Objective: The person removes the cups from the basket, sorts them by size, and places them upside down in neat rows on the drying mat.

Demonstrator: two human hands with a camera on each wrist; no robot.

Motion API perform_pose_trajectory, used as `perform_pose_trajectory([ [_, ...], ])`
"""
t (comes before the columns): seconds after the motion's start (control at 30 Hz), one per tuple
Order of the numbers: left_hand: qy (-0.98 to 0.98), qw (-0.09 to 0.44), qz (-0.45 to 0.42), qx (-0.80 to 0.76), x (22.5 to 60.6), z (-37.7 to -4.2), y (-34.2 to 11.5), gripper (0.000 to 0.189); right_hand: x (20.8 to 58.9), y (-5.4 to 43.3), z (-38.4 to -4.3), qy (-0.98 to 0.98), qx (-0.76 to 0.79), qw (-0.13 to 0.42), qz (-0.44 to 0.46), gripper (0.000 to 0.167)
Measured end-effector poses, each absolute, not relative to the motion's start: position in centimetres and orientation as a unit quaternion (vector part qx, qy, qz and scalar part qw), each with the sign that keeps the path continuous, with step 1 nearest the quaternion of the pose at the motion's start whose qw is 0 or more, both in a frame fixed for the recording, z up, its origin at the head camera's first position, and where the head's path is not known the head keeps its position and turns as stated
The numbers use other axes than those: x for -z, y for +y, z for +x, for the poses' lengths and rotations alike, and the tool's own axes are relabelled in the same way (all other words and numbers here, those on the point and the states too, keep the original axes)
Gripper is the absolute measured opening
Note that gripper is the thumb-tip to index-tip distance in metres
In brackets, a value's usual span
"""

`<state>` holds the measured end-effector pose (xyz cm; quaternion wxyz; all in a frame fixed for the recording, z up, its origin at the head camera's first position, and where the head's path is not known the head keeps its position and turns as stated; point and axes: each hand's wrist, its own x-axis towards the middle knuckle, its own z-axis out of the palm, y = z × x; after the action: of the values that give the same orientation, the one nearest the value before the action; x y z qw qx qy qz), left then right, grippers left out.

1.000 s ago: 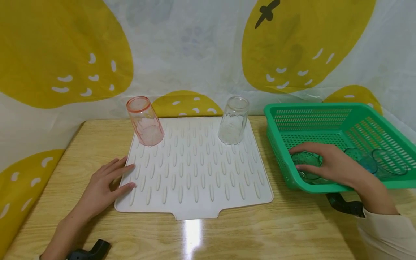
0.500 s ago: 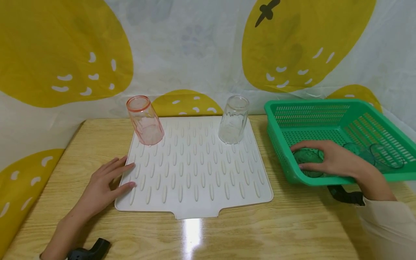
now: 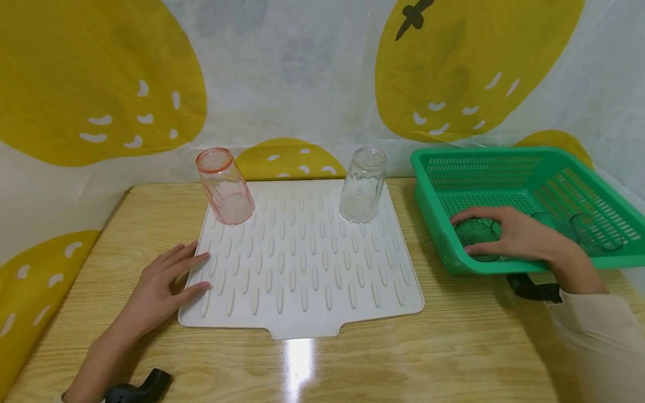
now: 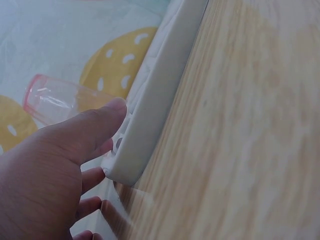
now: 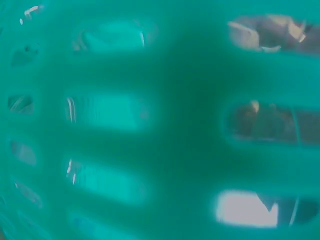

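Inside the green plastic basket (image 3: 534,266), my right hand (image 3: 519,238) is curled round a clear drinking glass (image 3: 476,239), thumb on the near side and fingers on the far side. The basket's slotted wall (image 5: 195,115) fills the right wrist view and blurs what lies behind it. My left hand (image 3: 158,291) lies with loosely spread fingers at the left edge of a white ribbed drying mat (image 3: 312,268); the left wrist view has the thumb (image 4: 117,105) against that edge. Upside down on the mat stand a pink-tinted glass (image 3: 229,196) at back left and a clear glass (image 3: 361,193) at back right.
More glasses (image 3: 599,235) lie in the right part of the basket. A wood-grain table (image 3: 363,364) carries the mat and basket. Behind hangs a white cloth (image 3: 297,73) with yellow fruit shapes, close to the table's back edge.
The basket's near side has shifted away from me, and my right hand has moved with it, still round the glass. My left hand and the two glasses on the mat have stayed put.
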<state>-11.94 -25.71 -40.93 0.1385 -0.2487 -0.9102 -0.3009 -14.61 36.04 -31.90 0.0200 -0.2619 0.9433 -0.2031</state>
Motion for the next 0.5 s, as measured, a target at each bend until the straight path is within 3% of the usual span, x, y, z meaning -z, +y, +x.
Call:
perform_pose_trajectory([
  [0.5,-0.911,0.142,-0.249,0.294,40.94,-12.13,-25.78,0.056,31.58,36.19,-15.15,0.950,0.201,0.004,-0.239,0.051],
])
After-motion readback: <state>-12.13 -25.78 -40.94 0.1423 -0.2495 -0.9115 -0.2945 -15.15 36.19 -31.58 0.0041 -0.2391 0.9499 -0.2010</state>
